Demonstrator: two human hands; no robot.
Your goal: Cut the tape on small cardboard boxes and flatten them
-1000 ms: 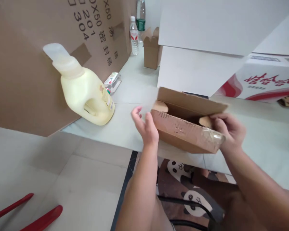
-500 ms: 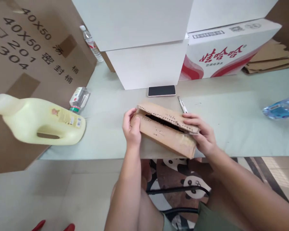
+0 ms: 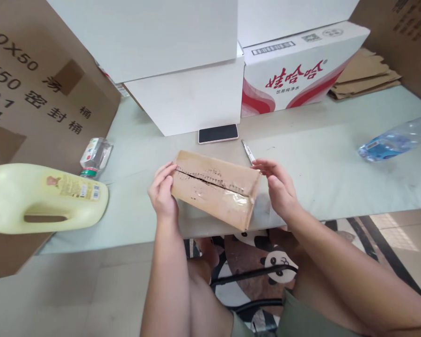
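Observation:
A small brown cardboard box [image 3: 210, 192] lies at the front edge of the table, its two top flaps down and meeting at a narrow dark seam. Clear tape shines on its right part. My left hand [image 3: 164, 192] grips the box's left end, thumb on the near side and fingers behind. My right hand [image 3: 279, 187] is just off the right end, fingers apart, with nothing in it. Beyond the box, a slim silver knife or pen [image 3: 247, 151] lies close to my right fingertips.
A phone [image 3: 218, 134] lies before the white boxes [image 3: 192, 100]. At left are a yellow jug [image 3: 45, 199], a small clear bottle [image 3: 95, 157] and a large carton [image 3: 52, 93]. A water bottle [image 3: 389, 142] and flat cardboard [image 3: 366, 75] are at right.
The box's raised far flap has come down, narrowing the wide gap to a thin seam. My right hand has let go of the right end. The camera view has shifted.

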